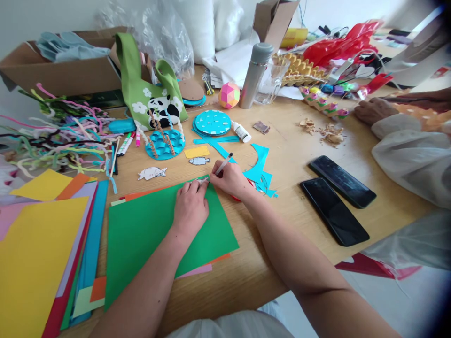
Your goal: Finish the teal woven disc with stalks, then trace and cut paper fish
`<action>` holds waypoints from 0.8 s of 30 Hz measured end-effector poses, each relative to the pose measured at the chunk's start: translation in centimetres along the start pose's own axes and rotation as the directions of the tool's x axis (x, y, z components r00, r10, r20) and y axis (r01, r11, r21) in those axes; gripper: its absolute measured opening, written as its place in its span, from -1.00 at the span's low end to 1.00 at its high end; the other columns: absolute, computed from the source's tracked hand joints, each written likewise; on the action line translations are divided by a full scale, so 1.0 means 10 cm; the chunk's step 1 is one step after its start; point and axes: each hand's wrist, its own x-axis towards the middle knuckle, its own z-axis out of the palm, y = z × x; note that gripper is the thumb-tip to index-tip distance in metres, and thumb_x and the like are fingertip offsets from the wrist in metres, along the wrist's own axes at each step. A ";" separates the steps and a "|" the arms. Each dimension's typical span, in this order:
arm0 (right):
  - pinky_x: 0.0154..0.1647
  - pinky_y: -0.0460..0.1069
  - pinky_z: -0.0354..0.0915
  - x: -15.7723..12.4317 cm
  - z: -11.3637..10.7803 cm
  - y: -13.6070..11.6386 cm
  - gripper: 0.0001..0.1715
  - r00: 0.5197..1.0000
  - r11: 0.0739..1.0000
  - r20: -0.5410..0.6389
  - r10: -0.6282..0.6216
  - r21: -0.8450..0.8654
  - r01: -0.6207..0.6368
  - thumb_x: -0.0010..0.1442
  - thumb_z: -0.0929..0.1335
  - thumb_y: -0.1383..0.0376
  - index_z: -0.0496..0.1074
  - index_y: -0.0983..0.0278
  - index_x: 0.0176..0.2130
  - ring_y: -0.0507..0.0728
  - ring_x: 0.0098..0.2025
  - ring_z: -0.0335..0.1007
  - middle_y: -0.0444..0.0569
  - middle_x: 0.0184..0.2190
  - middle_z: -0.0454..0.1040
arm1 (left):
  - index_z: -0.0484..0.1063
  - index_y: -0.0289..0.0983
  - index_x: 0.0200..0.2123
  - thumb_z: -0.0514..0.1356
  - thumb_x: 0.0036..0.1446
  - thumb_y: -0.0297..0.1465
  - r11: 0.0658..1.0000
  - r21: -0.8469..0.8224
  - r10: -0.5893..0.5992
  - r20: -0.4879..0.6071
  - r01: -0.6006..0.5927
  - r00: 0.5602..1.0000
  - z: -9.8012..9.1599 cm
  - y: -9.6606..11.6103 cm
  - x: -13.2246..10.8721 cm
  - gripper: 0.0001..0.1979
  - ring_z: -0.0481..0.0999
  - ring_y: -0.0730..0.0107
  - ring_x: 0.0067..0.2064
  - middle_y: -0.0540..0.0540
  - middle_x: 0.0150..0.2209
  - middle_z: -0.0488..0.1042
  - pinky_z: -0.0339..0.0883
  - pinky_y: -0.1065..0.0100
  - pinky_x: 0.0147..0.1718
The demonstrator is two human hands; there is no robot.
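My right hand [230, 179] grips a pen [224, 164] with a pale barrel and dark end, its tip by the top right corner of a green paper sheet [141, 234]. My left hand [191, 205] lies on that sheet, fingers stretched out and pressing a small pale cutout [203, 180], mostly hidden under the fingertips. Beyond the sheet lie a white rabbit-like cutout [152, 173] and a grey-blue figure cutout [199, 161] beside a yellow paper strip [196, 151]. Blue paper scraps [259, 162] spread near my right hand, partly over something red.
Coloured paper stacks [42, 263] and pipe cleaners [66, 136] fill the left. Behind are a panda bag [155, 89], blue discs [213, 122], a glue bottle [242, 132] and a steel flask [254, 77]. Two phones [334, 211] lie right, near another person's hand [375, 111].
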 end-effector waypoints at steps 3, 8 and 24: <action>-0.50 -0.11 0.10 0.00 0.00 0.01 -0.90 1.000 1.000 0.015 0.012 0.027 -0.012 0.01 0.33 0.32 0.29 0.26 -0.50 -0.01 -0.53 0.27 -0.15 -0.59 0.37 | 0.32 -0.25 0.13 0.03 0.12 -0.53 1.000 0.002 0.000 0.005 0.000 1.000 -0.01 0.00 0.00 -0.52 0.32 0.10 -0.05 -0.21 -0.09 0.40 0.26 0.13 -0.13; -0.52 -0.11 0.10 0.01 0.00 0.02 -0.90 0.999 0.997 0.025 0.048 0.053 -0.049 0.01 0.33 0.30 0.31 0.27 -0.50 -0.01 -0.56 0.25 -0.16 -0.61 0.36 | 0.32 -0.25 0.12 0.02 0.13 -0.52 1.000 -0.010 0.004 0.004 -0.004 1.000 -0.01 0.00 -0.01 -0.53 0.32 0.09 -0.05 -0.22 -0.09 0.40 0.26 0.12 -0.13; -0.51 -0.10 0.10 0.01 0.02 0.04 -0.90 0.998 0.997 -0.020 0.060 0.049 -0.059 0.00 0.32 0.32 0.29 0.26 -0.52 -0.01 -0.56 0.23 -0.17 -0.63 0.34 | 0.33 -0.25 0.12 0.03 0.12 -0.54 1.000 -0.008 0.006 -0.004 -0.006 1.000 0.00 0.00 -0.01 -0.54 0.33 0.10 -0.06 -0.21 -0.09 0.40 0.26 0.13 -0.14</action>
